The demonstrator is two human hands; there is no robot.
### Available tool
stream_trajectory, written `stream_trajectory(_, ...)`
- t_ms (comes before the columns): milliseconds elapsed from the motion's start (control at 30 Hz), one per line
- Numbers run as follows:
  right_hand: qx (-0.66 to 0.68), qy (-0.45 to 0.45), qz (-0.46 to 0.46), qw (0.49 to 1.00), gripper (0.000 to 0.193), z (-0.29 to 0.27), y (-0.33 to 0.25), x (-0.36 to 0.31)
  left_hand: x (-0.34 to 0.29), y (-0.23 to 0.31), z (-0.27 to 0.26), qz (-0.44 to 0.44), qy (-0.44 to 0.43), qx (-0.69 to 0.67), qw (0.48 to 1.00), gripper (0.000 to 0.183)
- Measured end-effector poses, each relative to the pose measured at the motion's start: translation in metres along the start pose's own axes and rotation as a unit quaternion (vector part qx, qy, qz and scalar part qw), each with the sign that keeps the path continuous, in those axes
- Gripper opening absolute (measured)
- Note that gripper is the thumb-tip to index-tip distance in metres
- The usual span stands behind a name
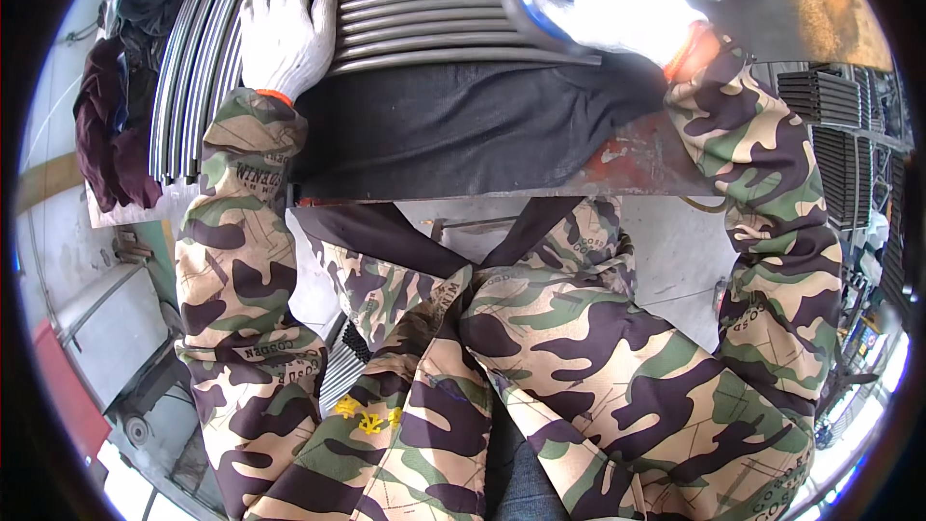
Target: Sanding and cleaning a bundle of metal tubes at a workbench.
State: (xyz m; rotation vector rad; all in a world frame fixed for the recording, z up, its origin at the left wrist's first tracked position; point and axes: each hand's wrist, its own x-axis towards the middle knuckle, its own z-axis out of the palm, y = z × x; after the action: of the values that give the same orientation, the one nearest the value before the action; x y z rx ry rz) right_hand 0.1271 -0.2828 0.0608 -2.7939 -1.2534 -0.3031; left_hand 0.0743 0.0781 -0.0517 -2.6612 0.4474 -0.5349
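Left hand (286,37) spread, hiding rods' (424,26) ends; right hand (617,5) overexposed, hold on blurred blue object (528,10) unclear.

Clad in camouflage

Wears a white left glove (286,39) with an orange cuff edge (277,96) and a white right glove (622,5), bleached by glare. Sports a loose left sleeve (239,265) and right sleeve (776,222) patterned in tan, green and dark brown, with dark lettering (258,176). Bears a yellow emblem (369,422) on the matching camouflage garment (439,449); shows blue cloth (526,487) below.
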Motion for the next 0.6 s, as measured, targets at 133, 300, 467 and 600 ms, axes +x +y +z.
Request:
stream_trajectory(133, -0.001, -0.006, -0.005, 1.000, 0.027, -0.003, -0.004, 0.003, -0.013, 0.004, -0.009, 0.009, 0.099, -0.006, 0.995, 0.022)
stream_trajectory(300, -0.014, -0.037, 0.014, 0.999, 0.027, -0.010, -0.007, 0.002, -0.022, 0.025, -0.021, -0.086, 0.083, -0.115, 0.986, 0.048)
stream_trajectory(467, 0.005, -0.025, -0.006, 1.000, 0.027, -0.012, -0.016, 0.001, -0.020, 0.022, -0.014, -0.123, 0.064, -0.159, 0.978, 0.038)
stream_trajectory(600, 0.009, -0.063, 0.006, 0.998, 0.026, -0.010, -0.018, 0.001, -0.004, 0.011, 0.000, -0.038, 0.038, -0.014, 0.998, 0.027)
